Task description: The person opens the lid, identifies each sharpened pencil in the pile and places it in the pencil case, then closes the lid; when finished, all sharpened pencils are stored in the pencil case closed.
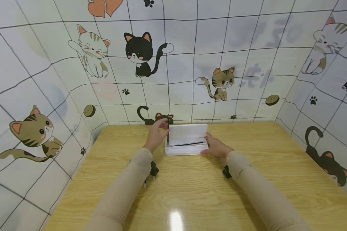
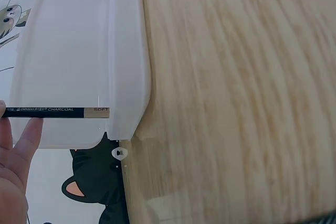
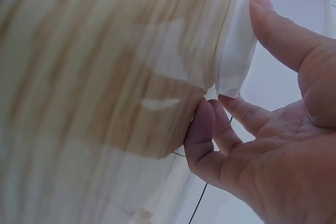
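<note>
An upright black charcoal pencil point(image 1: 168, 134) is pinched in my left hand point(image 1: 156, 135), over the left end of a white pencil case point(image 1: 185, 150). In the left wrist view its side reads "CHARCOAL" and "SOFT", and its bare wood-coloured end reaches the case's edge. The case stands with its lid point(image 1: 188, 132) raised toward the wall. Another dark, thin pencil point(image 1: 188, 144) lies lengthwise inside the tray. My right hand point(image 1: 218, 147) holds the case's right end. In the right wrist view the thumb point(image 3: 278, 30) overlaps the case's side, while the fingers bend round the corner.
A wooden table point(image 1: 191, 192) carries the case near its back edge. Behind it rises a wall covering point(image 1: 182, 64) printed with cats and grid lines, which also closes off both sides. Small black devices with cable ends point(image 1: 154, 170) hang at the wrists.
</note>
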`<state>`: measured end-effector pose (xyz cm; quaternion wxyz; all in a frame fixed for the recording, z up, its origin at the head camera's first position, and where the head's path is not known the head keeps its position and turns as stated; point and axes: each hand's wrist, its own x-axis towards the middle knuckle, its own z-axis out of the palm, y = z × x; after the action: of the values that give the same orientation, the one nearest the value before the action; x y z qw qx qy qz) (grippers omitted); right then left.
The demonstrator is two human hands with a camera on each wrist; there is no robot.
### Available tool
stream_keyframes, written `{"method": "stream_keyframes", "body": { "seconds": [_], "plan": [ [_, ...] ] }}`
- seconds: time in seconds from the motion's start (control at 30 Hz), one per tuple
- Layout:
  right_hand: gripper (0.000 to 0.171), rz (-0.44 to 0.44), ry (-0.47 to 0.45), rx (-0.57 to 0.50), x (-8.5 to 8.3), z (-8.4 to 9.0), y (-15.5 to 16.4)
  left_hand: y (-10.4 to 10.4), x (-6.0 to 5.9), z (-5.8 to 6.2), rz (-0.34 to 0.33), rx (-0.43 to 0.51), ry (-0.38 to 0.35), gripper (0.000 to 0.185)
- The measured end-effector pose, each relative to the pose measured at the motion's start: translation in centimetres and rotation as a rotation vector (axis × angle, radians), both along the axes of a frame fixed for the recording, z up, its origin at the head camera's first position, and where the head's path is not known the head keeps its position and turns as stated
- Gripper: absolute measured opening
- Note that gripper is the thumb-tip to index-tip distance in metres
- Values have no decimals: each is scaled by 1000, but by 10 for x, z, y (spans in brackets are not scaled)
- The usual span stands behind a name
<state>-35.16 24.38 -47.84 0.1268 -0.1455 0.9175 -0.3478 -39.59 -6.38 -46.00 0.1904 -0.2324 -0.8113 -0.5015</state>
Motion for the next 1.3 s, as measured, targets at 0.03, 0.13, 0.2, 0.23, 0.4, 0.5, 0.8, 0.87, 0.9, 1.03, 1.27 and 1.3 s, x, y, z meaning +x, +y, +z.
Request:
{"method": "stream_keyframes", "body": {
  "seconds": [0.03, 0.13, 0.2, 0.23, 0.4, 0.5, 0.8, 0.87, 0.9, 1.03, 1.27, 1.3],
  "plan": [
    [107, -1, 3, 0, 0, 0, 0, 0, 0, -1, 0, 5, 1, 45],
    [105, 3, 19, 1, 0, 1, -1, 0, -1, -3, 0, 2, 20, 44],
    [105, 4, 24, 4, 1, 1, -1, 0, -3, -6, -3, -3, 32, 43],
    [105, 3, 23, 2, 1, 1, -1, 0, -3, -7, -4, -9, 37, 43],
    [105, 4, 26, -5, -1, 0, -1, 0, -7, -10, 16, -64, 56, 42],
    [106, -1, 27, 2, -2, 0, -1, 0, -11, -7, 26, -91, 65, 42],
    [125, 0, 20, -23, -4, -2, 1, 0, -24, -5, 45, -119, 24, 43],
    [129, -6, 15, -40, -5, -3, 1, 0, -26, -5, 48, -127, 4, 43],
    [130, -4, 14, -50, -5, -3, 2, 0, -27, -5, 49, -128, -10, 43],
    [134, -2, 10, -77, -4, -4, 2, -1, -28, -5, 54, -127, -59, 44],
    [130, 57, 27, -5, -6, -1, 3, 0, -26, -3, 44, -117, -88, 45],
    [129, 67, 18, 10, -6, 0, 3, 1, -23, -1, 38, -115, -88, 45]
  ]
}}
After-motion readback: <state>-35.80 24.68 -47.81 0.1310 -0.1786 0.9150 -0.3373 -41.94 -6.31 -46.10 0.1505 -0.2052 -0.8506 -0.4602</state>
